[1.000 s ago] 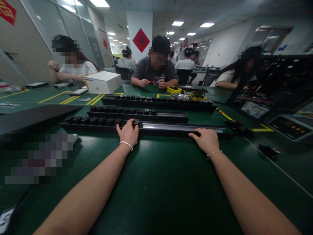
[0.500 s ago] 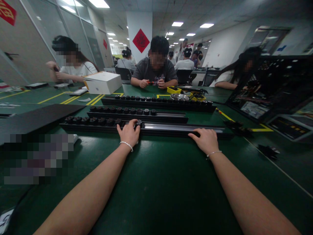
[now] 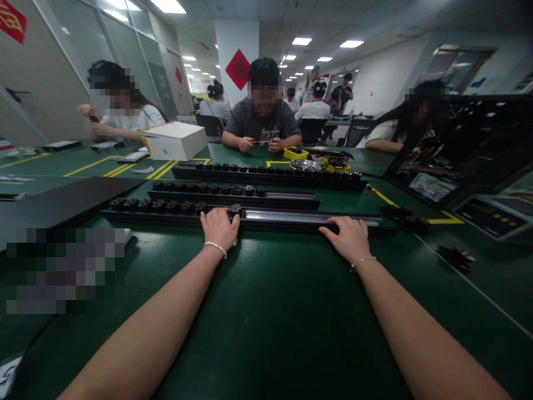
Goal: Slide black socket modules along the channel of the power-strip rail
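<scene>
A long black rail [image 3: 283, 223] lies across the green table, with a row of dark round parts [image 3: 158, 205] along its left half and a bare silvery channel [image 3: 308, 215] on the right. My left hand [image 3: 220, 229] grips the rail near its middle, fingers over the top and thumb on the near side. Just right of those fingers sits a lighter round part [image 3: 236, 209]. My right hand [image 3: 347, 236] is wrapped round the rail's near edge further right, its fingertips partly hidden behind it.
Beyond lie a shorter loaded rail [image 3: 233, 197] and a longer one [image 3: 270, 176]. A white box [image 3: 175, 140] and yellow tray [image 3: 296, 153] stand further back. Black parts [image 3: 456, 257] and an open computer case [image 3: 470, 150] are at right. A person opposite holds a red tool.
My left fingers have drawn back from the lighter round part, which now shows more fully. My right hand has barely moved.
</scene>
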A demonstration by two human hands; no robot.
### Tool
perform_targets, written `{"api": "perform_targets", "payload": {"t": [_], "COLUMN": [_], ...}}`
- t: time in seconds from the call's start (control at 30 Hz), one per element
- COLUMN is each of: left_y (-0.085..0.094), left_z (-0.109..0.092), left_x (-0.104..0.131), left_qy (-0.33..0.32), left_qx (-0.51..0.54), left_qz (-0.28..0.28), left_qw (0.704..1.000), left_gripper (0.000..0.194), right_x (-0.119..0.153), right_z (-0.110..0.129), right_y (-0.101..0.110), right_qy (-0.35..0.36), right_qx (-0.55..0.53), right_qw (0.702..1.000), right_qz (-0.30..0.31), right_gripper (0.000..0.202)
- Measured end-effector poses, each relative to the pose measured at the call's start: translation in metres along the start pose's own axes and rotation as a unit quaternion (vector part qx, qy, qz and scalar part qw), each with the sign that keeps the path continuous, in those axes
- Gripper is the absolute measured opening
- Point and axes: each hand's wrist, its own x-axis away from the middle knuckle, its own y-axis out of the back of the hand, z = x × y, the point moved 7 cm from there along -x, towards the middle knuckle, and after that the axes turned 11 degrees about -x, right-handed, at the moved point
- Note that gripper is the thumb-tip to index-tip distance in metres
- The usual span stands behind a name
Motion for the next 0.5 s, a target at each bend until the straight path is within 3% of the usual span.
{"api": "perform_targets", "payload": {"t": [0.13,0.5], "left_y": [0.0000,0.0017], "left_z": [-0.0013,-0.0044], "left_x": [0.0005,0.0010], "left_qy": [-0.007,-0.019], "left_qx": [0.004,0.007], "left_qz": [0.005,0.007], "left_qw": [1.000,1.000], "left_gripper": [0.040,0.035], "right_x": [0.0014,0.0032], "right_z": [0.0026,0.0050], "right_y": [0.0001,-0.0083], "right_qy": [-0.004,-0.007], "right_qx": [0.000,0.036], "right_qw": [1.000,0.998], "right_qz": [-0.009,0.048], "right_gripper": [0.053,0.059]}}
